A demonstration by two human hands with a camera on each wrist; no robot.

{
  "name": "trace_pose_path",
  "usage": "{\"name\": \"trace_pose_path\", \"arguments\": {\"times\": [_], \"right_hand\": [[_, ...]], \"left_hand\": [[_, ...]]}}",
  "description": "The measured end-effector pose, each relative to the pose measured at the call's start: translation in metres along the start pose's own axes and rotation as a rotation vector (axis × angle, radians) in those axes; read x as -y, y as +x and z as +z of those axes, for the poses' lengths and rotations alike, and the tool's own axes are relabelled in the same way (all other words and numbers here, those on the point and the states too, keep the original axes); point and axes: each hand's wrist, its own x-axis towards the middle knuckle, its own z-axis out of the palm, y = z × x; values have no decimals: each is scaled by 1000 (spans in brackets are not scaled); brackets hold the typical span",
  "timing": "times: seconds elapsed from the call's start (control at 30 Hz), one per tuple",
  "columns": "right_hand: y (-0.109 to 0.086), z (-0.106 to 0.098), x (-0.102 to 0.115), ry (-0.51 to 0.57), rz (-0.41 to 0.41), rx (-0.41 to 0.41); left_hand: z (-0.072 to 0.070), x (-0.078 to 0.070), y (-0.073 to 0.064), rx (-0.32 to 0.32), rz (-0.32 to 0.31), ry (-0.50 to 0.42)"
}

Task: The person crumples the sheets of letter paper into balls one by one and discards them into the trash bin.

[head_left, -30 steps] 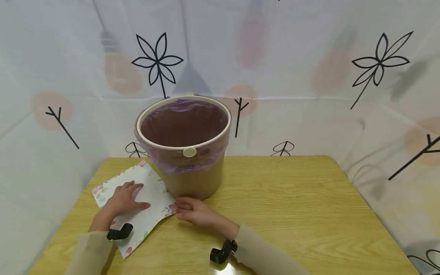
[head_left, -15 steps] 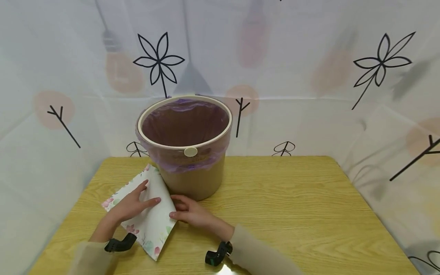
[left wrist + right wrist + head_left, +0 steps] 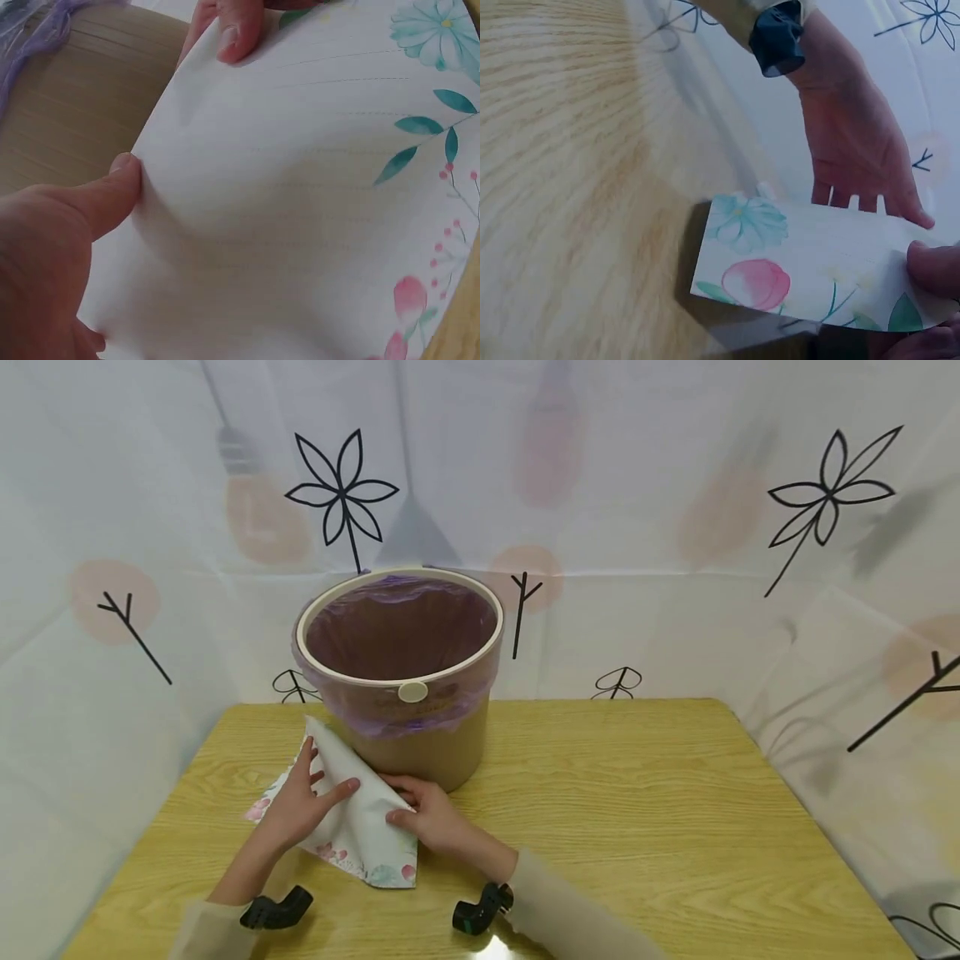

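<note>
A sheet of white paper [image 3: 367, 839] with a printed flower border bends up off the table, just in front of a brown bin [image 3: 457, 747]. My right hand [image 3: 438, 822] pinches its right edge, thumb on top and fingers tucked beneath. The left hand [image 3: 296, 814] rests against the paper's left part with thumb spread and fingers stretched out. In the left wrist view, the left thumb [image 3: 112, 191] touches the edge of the sheet, where faint dashed lines show. The right wrist view shows the left palm [image 3: 855, 135] beyond the paper, its fingertips hidden behind it.
A purple bag [image 3: 465, 706] lines the bin and folds over its pale rim [image 3: 360, 678]. The wooden table [image 3: 637, 827] extends to the right. Behind stands a white cloth [image 3: 637, 502] printed with flowers and lamps.
The paper has shifted right and turned, its near corner swinging right and its surface bending up. My right hand now has its thumb over the edge. The left hand has moved right with the sheet.
</note>
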Motion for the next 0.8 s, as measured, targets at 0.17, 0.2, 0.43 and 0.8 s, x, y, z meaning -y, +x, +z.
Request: {"name": "trace_pose_path", "arguments": {"times": [0.17,0.2,0.43,0.8], "right_hand": [[-7,-16,7,-50,-22,-20],[-8,-19,7,-66,-27,-23],[-23,-48,15,-167,-66,10],[-56,-100,35,-334,-81,-40]], "left_hand": [[-8,-6,2,-47,76,-71],[-9,-7,2,-54,87,-86],[-10,-12,2,-179,201,-152],[-2,-24,-11,-183,321,-166]]}}
